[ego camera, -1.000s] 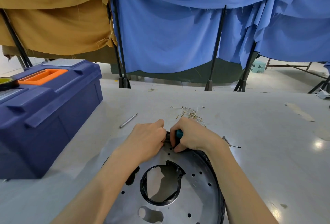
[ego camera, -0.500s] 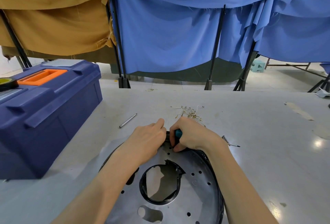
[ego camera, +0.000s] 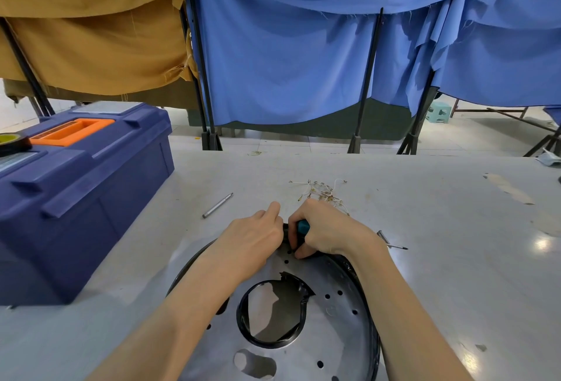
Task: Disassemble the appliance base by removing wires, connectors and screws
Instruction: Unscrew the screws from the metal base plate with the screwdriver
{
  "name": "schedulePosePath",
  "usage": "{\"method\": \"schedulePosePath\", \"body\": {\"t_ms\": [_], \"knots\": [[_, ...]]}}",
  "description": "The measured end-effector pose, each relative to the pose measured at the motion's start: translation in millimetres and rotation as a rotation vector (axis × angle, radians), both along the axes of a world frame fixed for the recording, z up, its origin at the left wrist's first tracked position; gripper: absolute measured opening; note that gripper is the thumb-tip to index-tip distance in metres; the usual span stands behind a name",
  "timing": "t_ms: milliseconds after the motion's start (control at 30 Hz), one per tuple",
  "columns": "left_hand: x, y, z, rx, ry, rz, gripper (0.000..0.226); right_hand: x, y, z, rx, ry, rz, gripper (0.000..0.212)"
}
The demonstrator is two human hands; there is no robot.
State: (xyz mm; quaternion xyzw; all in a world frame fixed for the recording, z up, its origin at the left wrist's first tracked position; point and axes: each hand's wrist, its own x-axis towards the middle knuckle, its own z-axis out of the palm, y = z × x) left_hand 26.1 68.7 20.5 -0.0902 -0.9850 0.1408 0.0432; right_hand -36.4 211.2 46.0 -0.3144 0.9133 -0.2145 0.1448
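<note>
The round appliance base (ego camera: 331, 329) lies flat on the grey table, a metal disc with a black rim, small holes and a large black-edged opening in its middle. At its far edge my right hand (ego camera: 328, 233) grips a teal-handled screwdriver (ego camera: 302, 226), whose tip is hidden under the fingers. My left hand (ego camera: 253, 238) sits beside it with fingers curled onto the black rim; what they hold is hidden. A tangle of removed wires (ego camera: 323, 193) lies just beyond both hands.
A large blue toolbox (ego camera: 76, 198) with an orange handle stands at the left, a tape roll (ego camera: 10, 142) on its lid. A metal bit (ego camera: 218, 205) lies left of my hands, another thin tool (ego camera: 391, 242) to the right. Blue and tan curtains hang behind the table.
</note>
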Motion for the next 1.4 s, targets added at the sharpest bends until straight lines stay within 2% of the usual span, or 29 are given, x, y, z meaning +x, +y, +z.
{"method": "schedulePosePath", "body": {"t_ms": [467, 633, 967, 1133, 1267, 1400], "knots": [[3.1, 1.6, 8.0, 0.043, -0.007, 0.04, 0.026, -0.2, 0.9, -0.3, 0.004, 0.002, 0.008, 0.02], [1.8, -1.0, 9.4, 0.14, 0.029, 0.058, 0.026, -1.7, 0.5, -0.7, 0.006, -0.001, 0.008, 0.023], [-2.3, -10.4, 6.4, 0.331, 0.09, 0.032, 0.023, -4.6, 3.8, -0.2, -0.024, -0.052, 0.028, 0.014], [-3.1, -12.5, 11.8, 0.464, 0.177, 0.021, 0.032, -5.1, 7.8, 2.8, -0.12, -0.03, 0.023, 0.012], [-4.2, -11.3, 12.9, 0.696, 0.239, -0.023, 0.026, -5.4, 10.0, 6.7, -0.27, 0.093, -0.003, 0.018], [-5.7, -4.3, 11.9, 0.909, 0.23, -0.053, 0.027, -2.8, 5.0, 7.6, -0.361, 0.182, -0.004, 0.011]]}}
